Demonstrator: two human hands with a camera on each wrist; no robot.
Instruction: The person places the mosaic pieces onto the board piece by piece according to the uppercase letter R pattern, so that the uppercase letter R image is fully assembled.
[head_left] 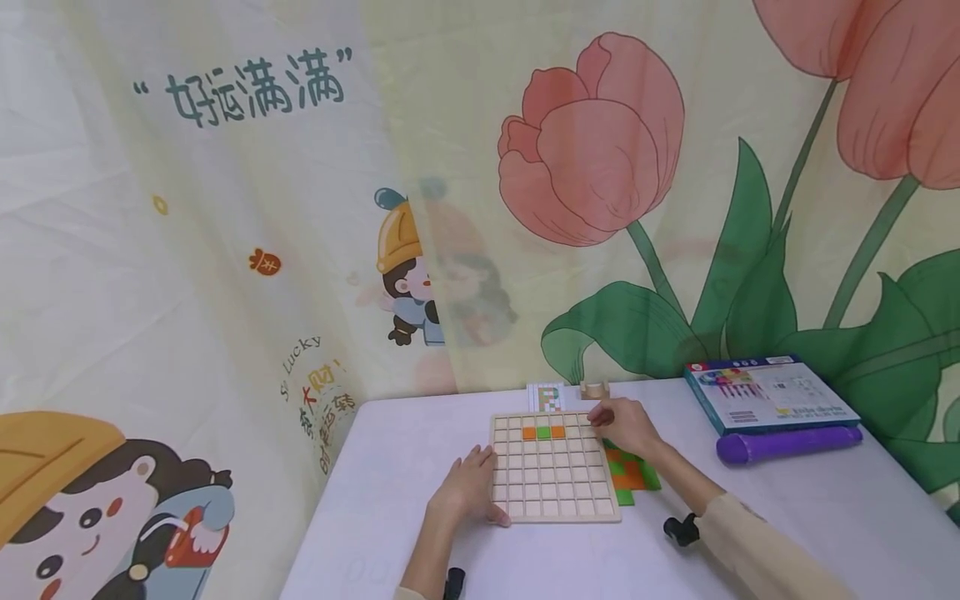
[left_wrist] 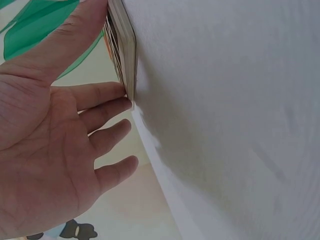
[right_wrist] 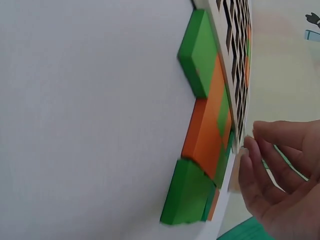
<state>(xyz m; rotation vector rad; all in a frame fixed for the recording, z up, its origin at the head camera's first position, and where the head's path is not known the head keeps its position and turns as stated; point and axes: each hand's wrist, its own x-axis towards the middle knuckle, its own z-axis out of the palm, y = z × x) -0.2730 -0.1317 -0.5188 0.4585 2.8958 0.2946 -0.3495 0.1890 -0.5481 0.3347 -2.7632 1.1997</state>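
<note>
A square wooden grid board [head_left: 555, 475] lies on the table, with orange, green and orange tiles [head_left: 543, 432] side by side in one of its upper rows. My left hand [head_left: 467, 485] lies along the board's left edge. Its nearly straight fingertips touch that edge in the left wrist view, and its thumb reaches the near corner. At the far right corner is my right hand [head_left: 624, 427], thumb and fingertips drawn together right at the board; I cannot tell what is between them. Loose green and orange tiles [right_wrist: 207, 120] lie against the board's right side, partly hidden by my right forearm.
Behind the board lie a printed pattern card [head_left: 546, 397] and a small wooden piece [head_left: 595, 390]. A flat boxed set [head_left: 772, 392] lies at the back right, with a purple cylinder [head_left: 791, 445] along its front. A printed curtain [head_left: 465, 250] hangs behind the table.
</note>
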